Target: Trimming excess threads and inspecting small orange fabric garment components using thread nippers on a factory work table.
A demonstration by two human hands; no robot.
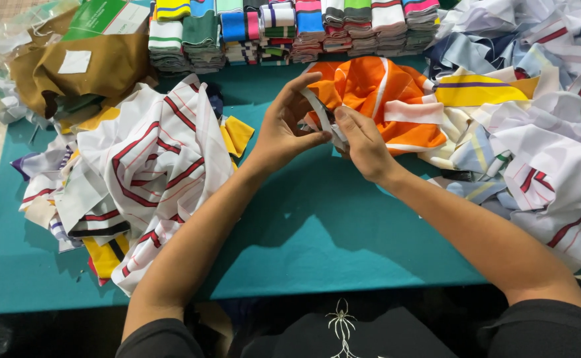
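Observation:
My left hand [287, 126] and my right hand [360, 142] meet above the teal table [317, 225], both pinching a narrow white fabric strip [320, 113] that curves between the fingers. Just behind the hands lies an orange garment piece with white stripes [370, 89]. The strip's lower end is hidden under my right thumb and fingers.
A heap of white pieces with red stripes [151, 166] lies at the left. Another pile of pale striped fabric [542, 132] fills the right side. Stacks of folded striped collars [290, 30] line the far edge. A brown bag [71, 69] sits at the back left.

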